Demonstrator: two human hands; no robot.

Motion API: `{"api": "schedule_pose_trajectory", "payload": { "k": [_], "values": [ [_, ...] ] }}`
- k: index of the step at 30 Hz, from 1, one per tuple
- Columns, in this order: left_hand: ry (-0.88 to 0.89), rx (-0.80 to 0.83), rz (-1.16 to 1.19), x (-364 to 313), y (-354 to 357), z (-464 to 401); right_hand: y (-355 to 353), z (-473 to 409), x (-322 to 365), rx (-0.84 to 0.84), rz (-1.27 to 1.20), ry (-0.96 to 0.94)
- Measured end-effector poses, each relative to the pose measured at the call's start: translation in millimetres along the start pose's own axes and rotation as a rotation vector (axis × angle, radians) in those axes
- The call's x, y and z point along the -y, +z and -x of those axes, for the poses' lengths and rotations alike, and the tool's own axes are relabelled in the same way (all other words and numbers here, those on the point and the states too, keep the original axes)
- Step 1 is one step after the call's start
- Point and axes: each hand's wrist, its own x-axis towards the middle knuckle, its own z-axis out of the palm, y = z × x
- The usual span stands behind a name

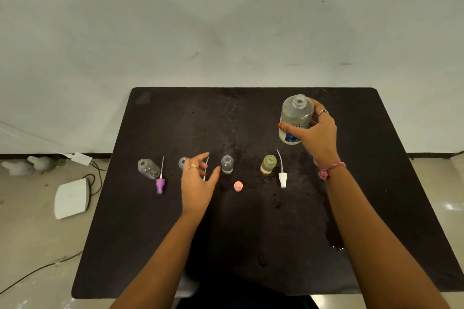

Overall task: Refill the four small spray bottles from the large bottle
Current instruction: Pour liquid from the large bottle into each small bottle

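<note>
Black table (251, 233), large bottle (296, 118) in right hand (319, 133)

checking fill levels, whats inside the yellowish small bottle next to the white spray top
The yellowish bottle, uncapped, holds a pale yellow-tinted liquid low in its body; the exact level is hard to judge. Its mouth shows nothing inserted. The white spray top lies beside it.

Right hand (316, 133) grips the uncapped large bottle (296, 118) above the table (251, 233); left hand (198, 183) hovers open near four small bottles

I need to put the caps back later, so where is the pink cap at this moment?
In the head view the pink cap lies on the black table, near its middle, just in front of the clear small bottle and right of the left hand.
</note>
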Motion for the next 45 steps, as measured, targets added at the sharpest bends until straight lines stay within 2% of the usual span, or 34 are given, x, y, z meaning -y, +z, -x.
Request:
{"api": "schedule_pose_trajectory", "payload": {
  "k": [3,7,9,13,16,30,38,45],
  "values": [
    [0.065,-0.125,-0.029,5.2,-17.3,-1.5,2.6,0.5,-1.1,-0.003,0.0,0.005],
    [-0.018,-0.24,0.0,15.7,-29.0,-10.1,7.0,2.6,-0.8,-0.01,-0.012,0.012],
    [-0.094,-0.221,0.004,24.5,-29.2,-15.6,8.6,3.8,-1.6,-0.009,-0.01,0.014],
    [-0.255,-0.066,0.079,43.4,-24.7,-23.9,12.0,6.0,-3.4,-0.002,-0.009,0.02],
    [-0.295,-0.007,0.13,49.1,-21.6,-26.3,14.7,7.8,-3.8,0.003,-0.003,0.024],
    [-0.352,-0.049,0.15,40.9,-22.4,-26.0,10.1,8.4,-0.6,0.011,0.002,0.02],
    [-0.232,-0.172,0.225,15.1,-30.3,-32.2,-5.5,5.7,7.7,0.008,0.006,0.004],
    [-0.028,-0.239,0.3,-51.7,-31.4,-37.8,-28.0,3.0,28.0,-0.013,-0.026,-0.011]
  ]
}}
